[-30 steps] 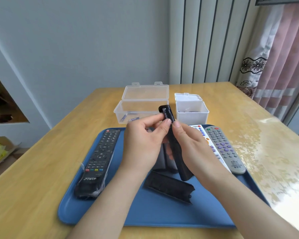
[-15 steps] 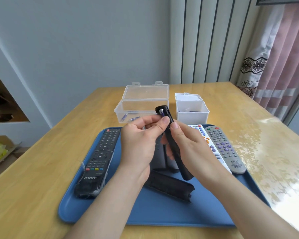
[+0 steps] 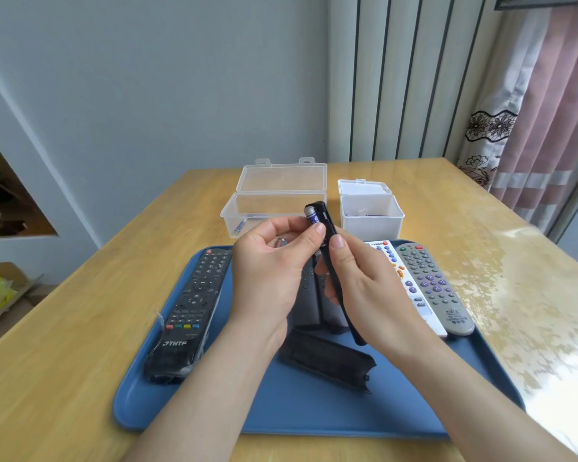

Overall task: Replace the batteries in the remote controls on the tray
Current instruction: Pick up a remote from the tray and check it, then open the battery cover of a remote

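Above the tray (image 3: 281, 415), your R hand (image 3: 371, 288) gripped a slim black remote (image 3: 330, 230), tilted. Your L hand (image 3: 267, 271) pinched a battery (image 3: 311, 215) at its top end w/ thumb & forefinger. Behind the tray: clear box (image 3: 247, 208) w/ a battery, white box (image 3: 371, 225) w/ small purplish items.

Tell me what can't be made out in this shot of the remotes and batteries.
Head view only.
1. Slim black remote, gripped by right hand: battery bay edge-on, covered by left hand pinching a battery.
2. Dark remotes on the tray: mostly behind both hands.
3. White box: contents too small, blurred by its frosted wall.
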`<action>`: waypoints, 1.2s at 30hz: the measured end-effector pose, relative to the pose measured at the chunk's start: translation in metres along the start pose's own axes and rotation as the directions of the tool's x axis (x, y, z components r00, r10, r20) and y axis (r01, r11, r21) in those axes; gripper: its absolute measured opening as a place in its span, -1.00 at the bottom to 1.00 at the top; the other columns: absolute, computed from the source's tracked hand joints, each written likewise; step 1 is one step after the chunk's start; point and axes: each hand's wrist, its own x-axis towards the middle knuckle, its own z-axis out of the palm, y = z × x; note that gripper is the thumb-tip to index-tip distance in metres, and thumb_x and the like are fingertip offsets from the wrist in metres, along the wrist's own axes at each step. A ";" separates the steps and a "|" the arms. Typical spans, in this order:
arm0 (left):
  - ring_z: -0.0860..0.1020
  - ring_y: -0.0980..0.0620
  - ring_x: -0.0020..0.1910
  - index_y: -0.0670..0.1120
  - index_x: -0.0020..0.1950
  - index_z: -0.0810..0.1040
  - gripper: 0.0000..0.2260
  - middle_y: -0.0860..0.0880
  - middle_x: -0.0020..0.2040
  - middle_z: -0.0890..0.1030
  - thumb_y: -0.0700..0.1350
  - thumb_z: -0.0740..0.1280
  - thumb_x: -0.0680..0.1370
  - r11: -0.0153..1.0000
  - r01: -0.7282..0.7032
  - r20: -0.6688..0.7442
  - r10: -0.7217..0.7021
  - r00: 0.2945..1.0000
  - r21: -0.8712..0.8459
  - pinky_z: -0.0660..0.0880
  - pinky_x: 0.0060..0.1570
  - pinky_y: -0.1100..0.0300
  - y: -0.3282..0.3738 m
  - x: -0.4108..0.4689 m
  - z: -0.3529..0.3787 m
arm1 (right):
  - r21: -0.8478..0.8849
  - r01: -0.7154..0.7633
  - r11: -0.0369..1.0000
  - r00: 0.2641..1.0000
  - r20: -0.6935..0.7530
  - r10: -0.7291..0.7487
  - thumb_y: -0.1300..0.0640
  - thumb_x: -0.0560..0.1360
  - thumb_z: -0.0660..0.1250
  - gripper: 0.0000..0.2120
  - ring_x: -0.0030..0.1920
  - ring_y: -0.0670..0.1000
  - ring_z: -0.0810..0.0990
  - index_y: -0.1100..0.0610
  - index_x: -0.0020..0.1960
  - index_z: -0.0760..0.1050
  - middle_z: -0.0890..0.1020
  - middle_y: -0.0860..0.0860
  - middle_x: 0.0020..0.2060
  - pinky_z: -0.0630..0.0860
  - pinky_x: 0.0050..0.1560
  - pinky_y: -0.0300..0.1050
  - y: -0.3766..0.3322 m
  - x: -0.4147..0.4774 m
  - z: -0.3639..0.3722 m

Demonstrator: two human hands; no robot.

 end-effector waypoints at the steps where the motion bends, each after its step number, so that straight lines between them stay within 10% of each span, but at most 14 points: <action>1: 0.52 0.20 -0.44 -0.19 -0.01 0.62 -0.88 0.01 -0.29 0.66 -0.28 0.44 0.47 1.000 0.010 0.005 -0.010 1.000 -0.013 0.42 -0.42 0.42 0.001 -0.001 0.001 | 0.011 -0.012 1.000 1.000 -0.005 0.012 0.03 0.69 0.04 -0.70 -0.35 -0.12 0.45 -0.18 0.01 0.53 0.51 -0.06 -0.33 0.38 -0.30 -0.30 -0.002 -0.001 0.000; 7: 0.18 0.13 -0.48 -0.12 0.12 0.58 -0.80 0.04 -0.34 0.44 -0.25 0.21 0.58 0.898 0.281 0.118 -0.256 0.960 -0.338 0.07 -0.61 0.36 0.004 0.006 -0.005 | 0.309 -0.279 0.909 0.960 0.081 0.267 0.08 0.70 0.02 -0.58 -0.51 -0.02 0.47 0.38 0.01 0.49 0.58 -0.01 -0.48 0.41 -0.49 -0.26 -0.010 -0.001 -0.005; 13: 0.27 0.16 -0.53 -0.14 -0.05 0.49 -0.84 -0.01 -0.36 0.39 -0.22 0.12 0.59 0.720 0.455 0.282 -0.358 0.890 -0.523 0.10 -0.67 0.38 0.001 0.014 -0.013 | 0.577 -0.472 0.667 0.878 0.245 0.411 0.05 0.63 0.21 -0.64 -0.49 0.05 0.48 0.38 0.10 0.49 0.59 0.14 -0.38 0.43 -0.53 -0.22 -0.014 0.002 -0.014; 22: 0.24 0.14 -0.55 -0.13 -0.06 0.52 -0.89 -0.08 -0.23 0.64 -0.31 0.25 0.58 0.983 0.172 0.208 -0.156 0.966 -0.064 0.15 -0.61 0.38 0.003 0.013 -0.001 | 0.517 -0.341 0.785 0.937 0.115 0.330 0.18 0.37 0.49 -0.77 -0.42 0.00 0.48 0.23 -0.01 0.58 0.57 0.12 -0.35 0.44 -0.37 -0.21 -0.010 0.012 -0.023; 27: 0.44 0.24 -0.56 -0.25 -0.01 0.61 -0.92 -0.01 -0.35 0.59 -0.31 0.36 0.52 0.998 0.054 0.197 -0.061 0.979 0.041 0.30 -0.53 0.51 0.006 0.028 0.008 | 0.627 -0.408 0.664 0.906 0.190 0.377 0.20 0.44 0.42 -0.77 -0.38 -0.03 0.55 0.29 0.05 0.59 0.63 0.14 -0.27 0.49 -0.43 -0.26 -0.011 0.028 -0.041; 33: 0.63 0.24 -0.11 0.02 -0.05 0.70 -0.89 0.07 -0.13 0.71 -0.18 0.46 0.48 0.976 0.016 0.179 -0.057 0.982 0.219 0.51 -0.04 0.36 -0.007 0.062 0.032 | 0.406 -0.392 0.826 0.912 0.049 0.408 0.26 0.42 0.48 -0.77 -0.42 0.00 0.50 0.36 0.00 0.57 0.63 0.18 -0.31 0.45 -0.40 -0.24 -0.002 0.058 -0.064; 36: 0.63 0.21 -0.21 -0.04 -0.11 0.70 -0.94 0.05 -0.21 0.71 -0.13 0.51 0.44 0.964 0.039 0.116 -0.072 0.991 0.265 0.49 -0.17 0.33 -0.013 0.084 0.051 | 0.373 -0.371 0.850 0.907 -0.052 0.419 0.23 0.43 0.49 -0.81 -0.44 -0.03 0.53 0.35 -0.07 0.59 0.64 0.14 -0.35 0.48 -0.41 -0.26 0.006 0.076 -0.074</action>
